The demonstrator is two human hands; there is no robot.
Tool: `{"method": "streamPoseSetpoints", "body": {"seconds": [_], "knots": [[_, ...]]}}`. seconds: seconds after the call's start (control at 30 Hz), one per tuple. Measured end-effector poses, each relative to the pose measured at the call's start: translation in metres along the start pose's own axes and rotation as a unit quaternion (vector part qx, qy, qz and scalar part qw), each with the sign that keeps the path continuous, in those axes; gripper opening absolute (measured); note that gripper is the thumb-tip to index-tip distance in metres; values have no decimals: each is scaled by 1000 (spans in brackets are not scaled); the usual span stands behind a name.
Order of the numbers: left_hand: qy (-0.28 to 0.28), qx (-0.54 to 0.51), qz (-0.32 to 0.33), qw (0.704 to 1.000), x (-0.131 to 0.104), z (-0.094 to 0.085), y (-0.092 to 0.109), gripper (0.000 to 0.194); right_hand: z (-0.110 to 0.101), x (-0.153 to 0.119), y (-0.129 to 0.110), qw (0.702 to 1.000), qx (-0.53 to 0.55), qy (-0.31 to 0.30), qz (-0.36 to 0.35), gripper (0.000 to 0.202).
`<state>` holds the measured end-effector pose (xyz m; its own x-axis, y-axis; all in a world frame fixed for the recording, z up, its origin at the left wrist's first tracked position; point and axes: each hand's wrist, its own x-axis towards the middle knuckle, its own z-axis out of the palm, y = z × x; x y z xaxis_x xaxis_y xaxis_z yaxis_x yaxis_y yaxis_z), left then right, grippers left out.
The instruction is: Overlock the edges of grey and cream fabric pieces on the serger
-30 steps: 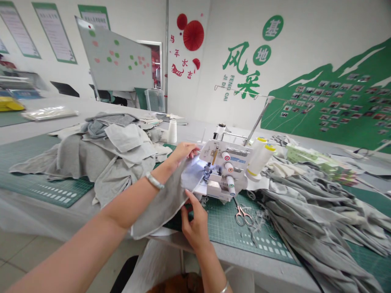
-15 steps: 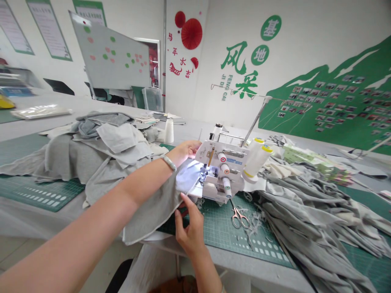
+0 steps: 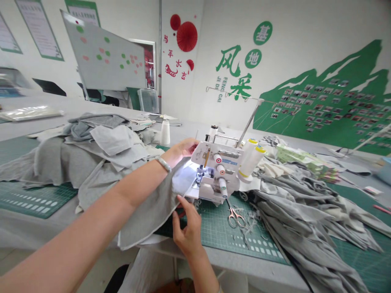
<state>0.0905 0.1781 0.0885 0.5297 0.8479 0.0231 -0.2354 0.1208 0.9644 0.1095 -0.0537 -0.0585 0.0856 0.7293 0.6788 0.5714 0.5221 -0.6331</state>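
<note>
Presently: sewing machine (image 3: 233,173), lamp lit, on a covered table (image 3: 244,262) with a green cutting mat (image 3: 214,232).

Left of machine, one heap of grey cloth (image 3: 58,158); behind it to the left, white thread cone (image 3: 165,132); right, yellow-topped cones (image 3: 253,160) and draped grey fabric (image 3: 293,207); in front to the right, scissors (image 3: 236,218) beside thread scraps (image 3: 250,228). Beyond, whiteboard (image 3: 106,59) and wall with green mountain cutout (image 3: 324,81). Item, grey panel (image 3: 149,215): flat at the machine's lit left side, near edge hanging down. Left hand (image 3: 188,147): fingers bent behind panel, close against machine; tips hidden, grip cannot be told. Right hand (image 3: 187,224): index fingertip on panel's near edge, thumb parted from it, other fingers partly hidden.
</note>
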Motion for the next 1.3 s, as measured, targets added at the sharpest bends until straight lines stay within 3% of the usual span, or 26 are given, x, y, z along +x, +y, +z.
{"method": "streamPoseSetpoints", "body": {"seconds": [0.07, 0.17, 0.27, 0.33, 0.4, 0.5, 0.57, 0.63, 0.77, 0.9, 1.17, 1.3], "knots": [[10, 12, 3, 1000, -8, -4, 6, 10, 0, 1, 0, 1000, 2, -2, 0, 42], [83, 26, 69, 994, -31, -13, 8, 6, 0, 0, 0, 1000, 9, -8, -2, 42], [179, 44, 155, 971, -68, -22, 0, 10, 0, -1, 0, 1000, 12, -15, -5, 42], [182, 112, 198, 956, -95, -25, -11, 11, 0, -1, -1, 1000, 19, -21, -10, 42], [73, 296, 243, 921, -118, -26, -21, 13, 0, -2, -2, 999, 22, -23, -15, 41], [-128, 516, 282, 798, -139, -26, -33, 20, 0, -2, -2, 999, 18, -16, -27, 37], [-177, 581, 295, 737, -145, -27, -35, 25, -1, -3, -3, 999, 19, -2, -39, 30], [-181, 614, 299, 708, -147, -28, -34, 28, -3, -5, -4, 998, 22, 11, -50, 21], [-193, 644, 306, 673, -153, -26, -32, 31, -10, -12, -10, 998, 29, 35, -54, 14], [-183, 671, 305, 651, -156, -24, -36, 35, -17, -21, -16, 996, 44, 78, 11, 12], [-175, 661, 280, 673, -165, -24, -40, 37, -17, -26, -19, 954, 149, 106, 239, 17], [-174, 676, 276, 660, -166, -23, -42, 36, -3, -25, -26, 915, 212, 165, 302, 32]]}}
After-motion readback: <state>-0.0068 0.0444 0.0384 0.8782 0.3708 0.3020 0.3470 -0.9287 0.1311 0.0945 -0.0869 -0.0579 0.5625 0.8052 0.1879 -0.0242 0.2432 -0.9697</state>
